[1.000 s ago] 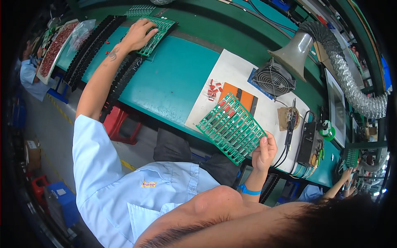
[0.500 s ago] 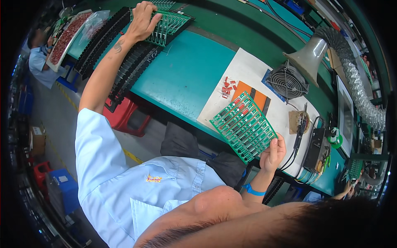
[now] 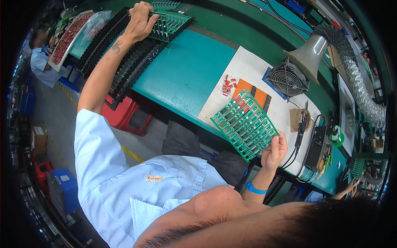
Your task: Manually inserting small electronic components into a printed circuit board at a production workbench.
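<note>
My right hand [image 3: 274, 149] pinches the lower right corner of a green circuit board panel [image 3: 244, 124], held tilted over the table's front edge. Rows of dark parts and a couple of red components show on it. Far to the left, my left hand [image 3: 139, 22] has its fingers curled over the edge of another green circuit board [image 3: 160, 28], thumb on the near side; the fingertips are partly hidden. That board stands among other boards by the black slotted racks [image 3: 136, 62]. Small red components [image 3: 228, 85] lie loose beyond the panel, beside an orange pad [image 3: 257, 98].
A fan [image 3: 288, 80] and a grey extraction funnel [image 3: 308, 53] stand at the back right. A soldering iron [image 3: 304, 120], a black control box [image 3: 316, 149] and a green spool [image 3: 337, 137] sit to the right. A red stool [image 3: 124, 115] stands below the racks. Another person [image 3: 43, 62] is far left.
My left hand has shifted slightly left at the boards. The panel in my right hand has barely moved, and both grips look the same.
</note>
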`<control>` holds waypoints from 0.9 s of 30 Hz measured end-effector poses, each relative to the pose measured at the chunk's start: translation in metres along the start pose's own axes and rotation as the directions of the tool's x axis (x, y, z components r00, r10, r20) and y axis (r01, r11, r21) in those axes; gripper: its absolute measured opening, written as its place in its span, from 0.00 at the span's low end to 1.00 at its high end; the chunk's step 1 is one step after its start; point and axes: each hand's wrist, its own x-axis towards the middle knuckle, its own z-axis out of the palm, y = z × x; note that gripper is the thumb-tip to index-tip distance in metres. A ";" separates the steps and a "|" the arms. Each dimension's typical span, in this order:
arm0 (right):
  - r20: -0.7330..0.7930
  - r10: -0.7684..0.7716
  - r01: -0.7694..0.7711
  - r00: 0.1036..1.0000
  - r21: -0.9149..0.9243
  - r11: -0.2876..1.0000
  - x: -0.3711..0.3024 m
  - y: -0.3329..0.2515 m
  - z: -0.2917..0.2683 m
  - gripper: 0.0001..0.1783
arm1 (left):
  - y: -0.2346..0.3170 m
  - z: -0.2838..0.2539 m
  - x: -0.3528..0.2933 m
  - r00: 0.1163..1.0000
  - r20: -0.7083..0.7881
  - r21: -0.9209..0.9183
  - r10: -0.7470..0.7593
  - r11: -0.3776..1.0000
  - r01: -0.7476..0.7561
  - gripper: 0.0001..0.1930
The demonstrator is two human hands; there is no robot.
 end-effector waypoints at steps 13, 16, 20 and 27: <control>-0.071 0.011 -0.011 0.997 -0.004 1.000 -0.001 -0.004 0.010 0.12 | -0.009 0.007 -0.002 0.995 -0.066 0.010 0.080 0.997 -0.080 0.11; -0.061 0.005 -0.005 0.998 -0.003 1.000 0.000 -0.004 0.009 0.12 | -0.003 0.005 0.005 0.998 -0.018 -0.012 0.060 0.998 -0.060 0.11; -0.052 -0.001 0.001 0.999 0.003 1.000 0.000 -0.004 0.008 0.13 | 0.002 -0.004 0.009 0.998 0.052 -0.036 0.033 0.999 -0.031 0.11; -0.063 0.003 -0.003 0.998 0.010 1.000 -0.001 -0.002 0.006 0.13 | 0.000 -0.008 0.004 0.996 0.083 -0.080 0.035 0.996 -0.028 0.11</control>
